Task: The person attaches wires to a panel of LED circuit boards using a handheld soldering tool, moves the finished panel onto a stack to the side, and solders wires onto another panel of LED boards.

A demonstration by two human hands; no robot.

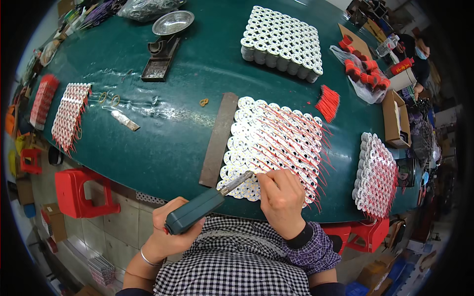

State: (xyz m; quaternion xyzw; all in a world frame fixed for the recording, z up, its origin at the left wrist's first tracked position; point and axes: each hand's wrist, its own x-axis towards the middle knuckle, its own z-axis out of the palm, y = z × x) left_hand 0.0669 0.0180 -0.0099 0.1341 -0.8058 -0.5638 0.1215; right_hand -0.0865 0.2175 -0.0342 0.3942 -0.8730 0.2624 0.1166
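My left hand (174,228) is wrapped round the dark green handle of a soldering iron (200,209). Its metal tip reaches up and right over a block of round white LED boards (242,143). My right hand (282,197) is closed in a pinch beside that tip, over the block's near part; what the fingertips hold is too small to make out. Thin red wires (291,135) slant across the boards and stick out past the right side. Along the block's left side lies a flat brown bar (219,140).
A stack of white round pieces (281,42) stands at the back, and a bundle of red wires (327,103) lies nearer. Wired blocks sit at right (376,175) and left (71,113). A metal dish (173,22) stands far left. Red stools (84,192) flank the table (163,170).
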